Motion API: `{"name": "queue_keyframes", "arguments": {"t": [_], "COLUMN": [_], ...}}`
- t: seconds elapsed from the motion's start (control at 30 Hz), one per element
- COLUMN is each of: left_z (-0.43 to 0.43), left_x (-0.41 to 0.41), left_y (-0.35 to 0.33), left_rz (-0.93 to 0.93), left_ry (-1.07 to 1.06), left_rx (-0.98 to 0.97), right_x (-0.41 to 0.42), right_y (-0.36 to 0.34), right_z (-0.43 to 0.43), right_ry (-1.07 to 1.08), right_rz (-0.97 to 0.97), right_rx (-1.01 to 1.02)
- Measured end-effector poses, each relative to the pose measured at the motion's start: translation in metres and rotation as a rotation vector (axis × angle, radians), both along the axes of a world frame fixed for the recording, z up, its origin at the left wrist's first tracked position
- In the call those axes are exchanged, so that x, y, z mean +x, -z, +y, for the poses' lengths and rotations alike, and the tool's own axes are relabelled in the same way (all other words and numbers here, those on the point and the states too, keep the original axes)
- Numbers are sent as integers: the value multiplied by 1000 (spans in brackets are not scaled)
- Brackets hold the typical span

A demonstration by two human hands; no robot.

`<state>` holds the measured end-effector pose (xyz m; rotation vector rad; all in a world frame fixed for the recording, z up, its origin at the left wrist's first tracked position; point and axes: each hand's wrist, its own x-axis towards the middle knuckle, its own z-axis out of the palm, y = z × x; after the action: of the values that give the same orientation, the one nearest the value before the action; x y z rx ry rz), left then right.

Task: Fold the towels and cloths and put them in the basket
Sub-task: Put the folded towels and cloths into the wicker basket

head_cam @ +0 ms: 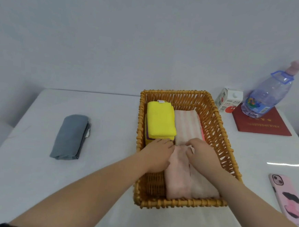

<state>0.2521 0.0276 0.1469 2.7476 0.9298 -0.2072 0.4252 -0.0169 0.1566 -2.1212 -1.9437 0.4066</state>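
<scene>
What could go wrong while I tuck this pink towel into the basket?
The pink towel, with your left hand and right hand at its far end, could bunch or unfold against the striped towel. Your left hand might nudge the yellow cloth stack askew. The folded grey towel outside the wicker basket may lack room.

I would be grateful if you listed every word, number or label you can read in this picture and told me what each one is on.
"100%" on the white carton; its other print is too small to read.
Gold characters on the red booklet: blurred, unreadable.
Label and barcode on the plastic bottle: too small to read.
White tags on the yellow cloth and grey towel: nothing legible.
Pink towel: no text.
</scene>
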Motion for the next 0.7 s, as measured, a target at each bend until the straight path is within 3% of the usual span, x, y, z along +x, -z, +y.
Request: {"name": "queue_keyframes", "arguments": {"t": [0.13,0.23,0.33,0.4,0.53,0.63,0.7], "left_z": [10,12,21,33,55,71,79], "left_x": [-59,-123,-187,-231,-292,-312,-318], "left_y": [-21,-10,24,46,71,79,81], "left_rz": [-470,-703,-754,-708,-551,-670,-771], "left_ry": [-45,-323,-651,-938,-1420,-1552,-1568], "left_rx": [163,160,212,157,-114,-426,-562], "right_x": [-65,-125,-182,-223,-292,-328,-343], "right_y": [-23,-31,-28,-18,21,50,66], "right_z": [19,33,50,63,91,101,105], "right_ry": [74,96,100,45,63,258,357], "right_rz": [204,362,484,491,567,858,1021], "right_rx": [177,240,220,81,-466,-752,-796]}}
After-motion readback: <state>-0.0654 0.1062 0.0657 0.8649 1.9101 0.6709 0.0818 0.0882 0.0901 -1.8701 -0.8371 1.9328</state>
